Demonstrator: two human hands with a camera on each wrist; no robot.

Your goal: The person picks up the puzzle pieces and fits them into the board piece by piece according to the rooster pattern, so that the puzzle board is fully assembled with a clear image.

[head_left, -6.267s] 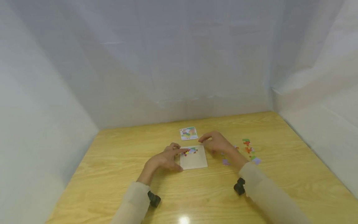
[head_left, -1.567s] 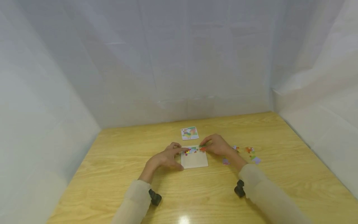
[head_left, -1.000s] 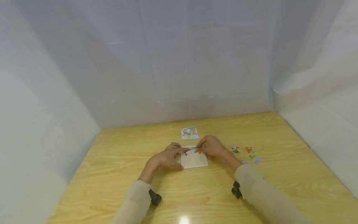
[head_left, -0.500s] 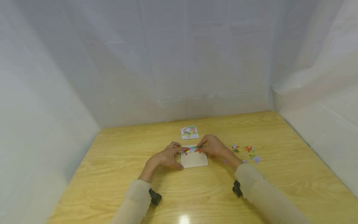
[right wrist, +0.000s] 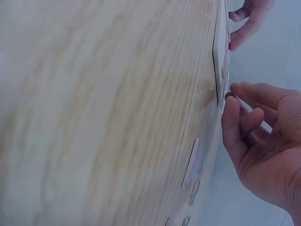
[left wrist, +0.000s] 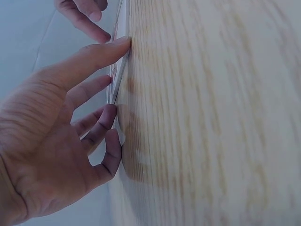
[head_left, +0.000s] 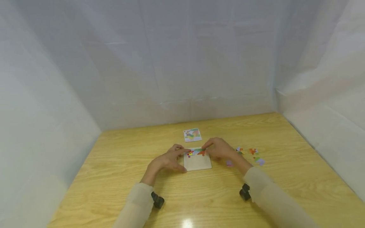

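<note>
White sheeting walls us in on 3 sides; the wooden table (head_left: 114,177) carries everything. Our left hand (head_left: 166,161) rests on the left edge of the puzzle board (head_left: 197,162), fingers extended, steadying it, gripping nothing. Our right hand (head_left: 218,148) pinches an orange-green piece (head_left: 201,152) at the board's top row, touching the pieces already laid there. Versus 6.3 s ago, that piece has left the loose pieces (head_left: 251,155) on the right, so the pile is thinner and the top row is nearly filled. Over the last second the right hand barely moved, so we judge it is seating the piece. Reference picture card (head_left: 192,135) lies just beyond the board.
</note>
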